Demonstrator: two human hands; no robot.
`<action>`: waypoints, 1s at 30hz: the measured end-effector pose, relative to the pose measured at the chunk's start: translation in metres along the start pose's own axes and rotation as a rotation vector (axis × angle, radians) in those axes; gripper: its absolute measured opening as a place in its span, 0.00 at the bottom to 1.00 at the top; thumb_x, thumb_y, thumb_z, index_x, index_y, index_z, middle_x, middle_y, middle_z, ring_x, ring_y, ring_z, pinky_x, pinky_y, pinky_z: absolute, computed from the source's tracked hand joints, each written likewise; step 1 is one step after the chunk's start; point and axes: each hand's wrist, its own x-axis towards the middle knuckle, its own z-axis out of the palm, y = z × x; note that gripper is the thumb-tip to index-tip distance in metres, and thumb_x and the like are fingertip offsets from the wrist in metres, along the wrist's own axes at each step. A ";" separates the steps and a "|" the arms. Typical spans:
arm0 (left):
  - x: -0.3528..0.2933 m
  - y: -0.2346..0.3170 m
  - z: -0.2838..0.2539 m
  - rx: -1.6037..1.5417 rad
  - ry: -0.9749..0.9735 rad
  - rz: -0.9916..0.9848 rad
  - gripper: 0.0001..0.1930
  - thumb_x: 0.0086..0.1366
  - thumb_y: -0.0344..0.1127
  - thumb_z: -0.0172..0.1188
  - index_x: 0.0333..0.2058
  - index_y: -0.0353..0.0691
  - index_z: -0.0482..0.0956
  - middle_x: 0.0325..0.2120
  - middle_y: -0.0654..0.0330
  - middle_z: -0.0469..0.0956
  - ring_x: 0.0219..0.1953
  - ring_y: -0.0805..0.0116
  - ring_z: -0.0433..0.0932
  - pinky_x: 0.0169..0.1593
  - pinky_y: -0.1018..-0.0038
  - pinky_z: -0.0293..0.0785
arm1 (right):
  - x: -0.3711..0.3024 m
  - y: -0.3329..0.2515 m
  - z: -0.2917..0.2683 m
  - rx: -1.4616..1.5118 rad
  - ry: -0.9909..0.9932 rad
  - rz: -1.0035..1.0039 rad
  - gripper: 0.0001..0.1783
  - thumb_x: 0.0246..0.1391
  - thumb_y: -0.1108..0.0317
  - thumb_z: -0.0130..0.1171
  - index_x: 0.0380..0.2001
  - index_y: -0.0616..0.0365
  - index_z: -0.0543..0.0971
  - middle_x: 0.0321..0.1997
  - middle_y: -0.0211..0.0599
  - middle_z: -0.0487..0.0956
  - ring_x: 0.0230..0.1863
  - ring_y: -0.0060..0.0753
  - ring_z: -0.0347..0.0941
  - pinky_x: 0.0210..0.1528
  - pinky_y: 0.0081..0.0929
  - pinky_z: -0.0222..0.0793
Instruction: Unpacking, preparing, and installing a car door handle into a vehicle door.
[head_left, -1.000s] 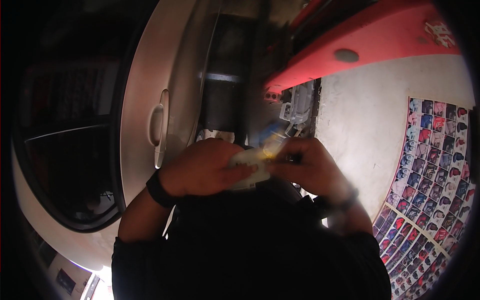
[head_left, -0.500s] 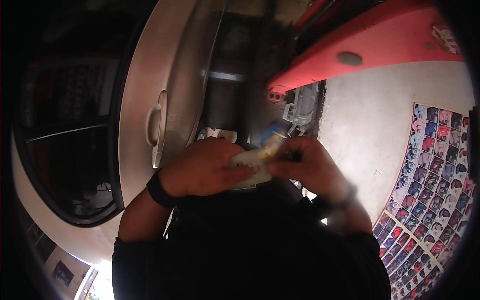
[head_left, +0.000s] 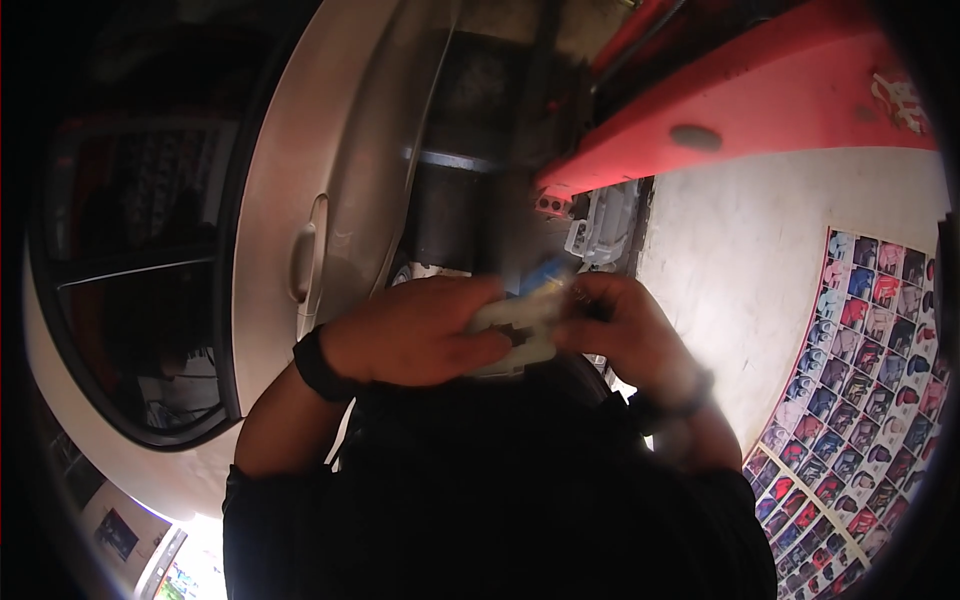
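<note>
My left hand is wrapped round the left part of a pale, flat plastic-looking piece, its thumb lying over the top. Dark marks or openings show on the piece beside that thumb; its exact kind I cannot make out. At the right end of the piece is my right hand, fingers curled in a pinch. Blur hides whatever is between those fingertips. Just beyond the pale piece, a blurred blue thing with some yellow by it shows between the hands.
A beige car door with a handle and dark window stands close on my left. A red panel or beam crosses the upper right. Grey plastic parts lie beneath it. A pale wall bears a poster of small pictures.
The right hand has shifted slightly right and down, and more of the pale piece shows between the hands. The surroundings sit a little lower in view.
</note>
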 end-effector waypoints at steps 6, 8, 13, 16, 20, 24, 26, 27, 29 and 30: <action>0.001 0.010 -0.018 -0.088 -0.052 0.007 0.26 0.62 0.40 0.65 0.54 0.36 0.66 0.37 0.46 0.80 0.39 0.49 0.82 0.43 0.61 0.76 | 0.015 -0.002 -0.012 -0.021 0.007 0.042 0.09 0.53 0.68 0.66 0.35 0.61 0.80 0.31 0.25 0.77 0.35 0.16 0.71 0.41 0.20 0.67; 0.001 0.008 -0.023 -0.065 -0.033 0.038 0.27 0.61 0.41 0.66 0.53 0.35 0.66 0.37 0.46 0.80 0.40 0.48 0.82 0.43 0.61 0.76 | 0.022 -0.001 -0.013 0.008 0.023 0.061 0.10 0.52 0.68 0.64 0.36 0.62 0.79 0.31 0.26 0.76 0.36 0.18 0.70 0.41 0.21 0.66; 0.009 -0.004 -0.043 0.042 0.034 0.137 0.27 0.61 0.42 0.67 0.51 0.35 0.65 0.35 0.44 0.79 0.40 0.43 0.81 0.41 0.58 0.76 | 0.042 -0.014 -0.011 0.070 0.031 0.054 0.12 0.51 0.68 0.63 0.37 0.63 0.79 0.33 0.29 0.76 0.37 0.19 0.70 0.41 0.21 0.65; 0.012 -0.004 -0.068 0.034 0.013 0.123 0.26 0.61 0.43 0.67 0.49 0.35 0.65 0.35 0.43 0.79 0.40 0.42 0.81 0.41 0.57 0.76 | 0.052 -0.027 -0.006 0.128 0.045 0.015 0.12 0.52 0.68 0.65 0.38 0.63 0.79 0.33 0.29 0.77 0.37 0.19 0.70 0.41 0.21 0.65; 0.018 -0.005 -0.101 0.072 -0.037 0.118 0.25 0.61 0.44 0.66 0.47 0.36 0.65 0.35 0.43 0.79 0.39 0.42 0.81 0.41 0.56 0.76 | 0.063 -0.064 0.001 0.020 0.175 0.065 0.12 0.53 0.68 0.67 0.38 0.63 0.81 0.31 0.29 0.79 0.33 0.17 0.71 0.37 0.20 0.66; 0.028 -0.006 -0.129 0.149 -0.123 0.088 0.25 0.63 0.47 0.65 0.47 0.37 0.65 0.36 0.43 0.79 0.40 0.41 0.81 0.41 0.56 0.76 | 0.070 -0.074 0.002 -0.123 0.237 0.075 0.09 0.53 0.69 0.67 0.36 0.62 0.83 0.30 0.29 0.80 0.33 0.17 0.73 0.37 0.20 0.69; 0.037 -0.012 -0.135 0.171 -0.134 0.132 0.25 0.63 0.48 0.65 0.47 0.37 0.66 0.36 0.43 0.79 0.40 0.41 0.81 0.41 0.56 0.76 | 0.080 -0.064 -0.002 -0.125 0.228 0.018 0.09 0.53 0.68 0.67 0.36 0.62 0.82 0.30 0.29 0.80 0.34 0.17 0.73 0.39 0.21 0.70; 0.042 -0.013 -0.138 0.150 -0.156 0.152 0.26 0.63 0.49 0.65 0.47 0.36 0.66 0.36 0.43 0.79 0.40 0.42 0.81 0.42 0.57 0.76 | 0.082 -0.065 -0.005 -0.094 0.229 0.030 0.09 0.53 0.68 0.66 0.36 0.62 0.81 0.31 0.29 0.80 0.34 0.18 0.73 0.39 0.21 0.70; 0.053 -0.017 -0.147 0.155 -0.162 0.174 0.27 0.63 0.50 0.66 0.48 0.36 0.66 0.36 0.44 0.80 0.41 0.43 0.81 0.42 0.58 0.76 | 0.089 -0.069 -0.008 -0.078 0.248 0.031 0.09 0.53 0.69 0.65 0.36 0.62 0.81 0.31 0.29 0.80 0.35 0.18 0.73 0.40 0.20 0.70; 0.061 -0.019 -0.152 0.103 -0.199 0.169 0.28 0.62 0.51 0.66 0.49 0.36 0.67 0.36 0.45 0.80 0.41 0.44 0.81 0.43 0.59 0.76 | 0.093 -0.076 -0.011 -0.111 0.243 -0.005 0.09 0.53 0.69 0.65 0.35 0.62 0.81 0.30 0.28 0.79 0.34 0.17 0.73 0.39 0.21 0.70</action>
